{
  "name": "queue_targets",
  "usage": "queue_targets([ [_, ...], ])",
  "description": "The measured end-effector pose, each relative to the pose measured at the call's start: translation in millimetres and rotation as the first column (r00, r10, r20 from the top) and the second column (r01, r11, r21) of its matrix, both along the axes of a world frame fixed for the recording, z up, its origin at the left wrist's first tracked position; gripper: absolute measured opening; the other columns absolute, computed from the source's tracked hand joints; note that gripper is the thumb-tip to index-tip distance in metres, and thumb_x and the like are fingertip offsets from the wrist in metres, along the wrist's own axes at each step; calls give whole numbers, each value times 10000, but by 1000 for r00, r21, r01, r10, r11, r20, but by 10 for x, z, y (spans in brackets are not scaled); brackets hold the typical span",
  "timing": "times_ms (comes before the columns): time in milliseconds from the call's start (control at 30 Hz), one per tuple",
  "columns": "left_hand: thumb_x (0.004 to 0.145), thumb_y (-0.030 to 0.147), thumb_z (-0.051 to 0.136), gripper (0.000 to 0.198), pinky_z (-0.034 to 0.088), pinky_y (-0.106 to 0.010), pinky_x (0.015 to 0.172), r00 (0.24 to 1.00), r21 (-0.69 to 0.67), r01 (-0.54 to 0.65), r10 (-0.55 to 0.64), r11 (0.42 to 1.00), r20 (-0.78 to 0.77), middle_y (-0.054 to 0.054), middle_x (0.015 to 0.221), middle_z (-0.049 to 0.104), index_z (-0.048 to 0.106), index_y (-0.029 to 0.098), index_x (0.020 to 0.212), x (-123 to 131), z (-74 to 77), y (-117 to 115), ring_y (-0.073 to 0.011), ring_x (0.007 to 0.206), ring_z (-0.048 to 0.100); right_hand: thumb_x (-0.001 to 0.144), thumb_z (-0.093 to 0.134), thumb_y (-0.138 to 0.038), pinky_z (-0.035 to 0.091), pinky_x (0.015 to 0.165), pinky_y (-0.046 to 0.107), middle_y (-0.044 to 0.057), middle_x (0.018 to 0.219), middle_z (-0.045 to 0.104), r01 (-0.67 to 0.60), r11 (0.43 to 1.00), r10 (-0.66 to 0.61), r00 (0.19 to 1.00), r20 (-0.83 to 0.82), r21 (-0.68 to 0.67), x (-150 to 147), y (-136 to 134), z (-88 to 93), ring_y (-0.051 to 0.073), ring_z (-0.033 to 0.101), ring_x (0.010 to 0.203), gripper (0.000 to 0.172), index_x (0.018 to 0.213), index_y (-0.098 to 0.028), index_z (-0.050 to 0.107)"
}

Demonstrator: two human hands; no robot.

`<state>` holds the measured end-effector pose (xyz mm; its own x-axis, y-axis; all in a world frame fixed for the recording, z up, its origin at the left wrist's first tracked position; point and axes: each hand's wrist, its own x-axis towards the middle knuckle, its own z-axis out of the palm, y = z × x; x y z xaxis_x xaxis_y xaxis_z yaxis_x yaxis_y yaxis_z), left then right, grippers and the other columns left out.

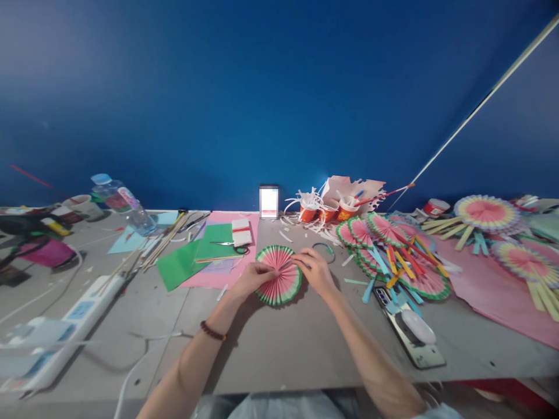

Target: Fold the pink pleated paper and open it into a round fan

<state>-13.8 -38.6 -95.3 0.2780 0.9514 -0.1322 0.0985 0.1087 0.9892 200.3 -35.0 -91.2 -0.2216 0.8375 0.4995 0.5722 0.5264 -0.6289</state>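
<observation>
A round pleated paper fan [279, 291], pink with a green rim, is spread over the table in front of me. My left hand [252, 279] pinches it from the left, thumb and fingers closed near its centre. On the upper right side, the fingertips of my right hand [315, 269] are pressed together on the pleats; any small thing between them is too small to make out. Just behind the fan lie dark-handled scissors [239, 249] on green paper sheets [213, 240].
Finished-looking fans [425, 285] with coloured strips lie at the right, near a phone [414, 337] and white earphone case [418, 327]. Red cups [308, 214] and a lit phone screen [268, 202] stand by the wall. A bottle [124, 201] and power strip [74, 326] are at left.
</observation>
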Motion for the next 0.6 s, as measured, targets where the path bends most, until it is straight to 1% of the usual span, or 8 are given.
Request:
queue_targets([
  [67,633,424,773,265,439,-266,602,1000,-18,-5,6,1000,19,-57,676,724,766,161,667,-4,-5,3,-186,626,607,894,543,-324,495,815,325,78,945,626,16,1000,-16,998,-61,-4,4,11,3,201,614,866,230,879,-236,755],
  [167,616,430,786,277,448,-260,626,997,-56,-52,55,997,59,-57,705,730,764,162,680,-6,-8,6,-183,649,622,874,571,-310,488,879,342,79,1012,653,9,999,-13,991,-130,-31,5,25,1,213,624,949,202,829,-232,753],
  [233,593,434,800,295,456,-266,664,993,-77,-86,92,993,77,-58,727,735,765,160,698,-6,-9,10,-184,674,631,874,569,-307,494,882,344,69,968,697,-21,998,12,988,-153,-57,-3,29,-5,218,640,959,197,838,-233,748],
  [333,557,451,815,345,456,-279,696,986,-94,-126,135,988,96,-62,738,735,763,148,714,-4,-9,18,-188,693,633,864,589,-330,521,815,322,58,868,733,-28,999,20,983,-181,-42,-21,19,-4,213,676,857,193,840,-223,748],
  [467,552,499,805,389,437,-274,669,976,-98,-182,192,978,106,-57,725,727,761,146,709,1,15,25,-188,696,613,854,615,-327,532,796,304,53,875,743,-27,1000,28,983,-181,6,-42,-6,16,204,690,830,168,862,-231,751],
  [600,575,502,795,393,421,-267,662,972,-107,-182,195,977,128,-56,745,730,771,150,747,1,51,22,-190,714,601,859,613,-321,542,767,294,60,887,741,-66,997,69,988,-141,32,-45,-14,9,200,694,821,170,889,-230,754],
])
